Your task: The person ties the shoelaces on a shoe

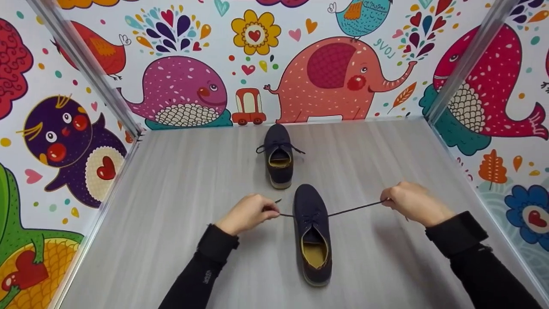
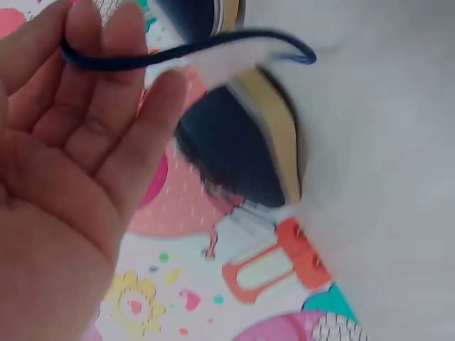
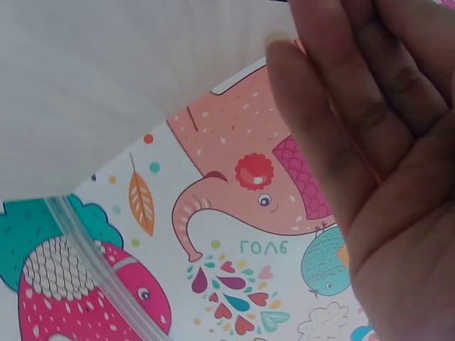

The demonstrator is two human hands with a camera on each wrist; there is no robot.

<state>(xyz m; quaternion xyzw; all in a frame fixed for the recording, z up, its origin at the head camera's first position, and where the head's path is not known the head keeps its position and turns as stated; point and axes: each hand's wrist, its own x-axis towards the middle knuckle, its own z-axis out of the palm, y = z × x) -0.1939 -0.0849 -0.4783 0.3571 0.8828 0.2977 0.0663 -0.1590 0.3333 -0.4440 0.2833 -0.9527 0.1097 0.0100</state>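
A dark navy lace-up shoe [image 1: 303, 199] rests on the floor between my hands, toe pointing away from me, its yellowish insole visible. My left hand [image 1: 248, 213] pinches one end of its shoelace [image 1: 356, 208] close to the shoe's left side; a short tip sticks up past the fingers. In the left wrist view the dark blue lace runs across the fingers. Out to the right, my right hand [image 1: 418, 205] pinches the other lace end, and that stretch is pulled nearly straight. The right wrist view shows mainly that hand's fingers and palm.
Farther off stands the matching shoe [image 1: 281, 175], its lace tied in a bow. The wood-look grey floor [image 1: 188, 171] meets a cartoon-printed wall [image 1: 253, 73] behind it, with similar panels and metal edge strips at both sides.
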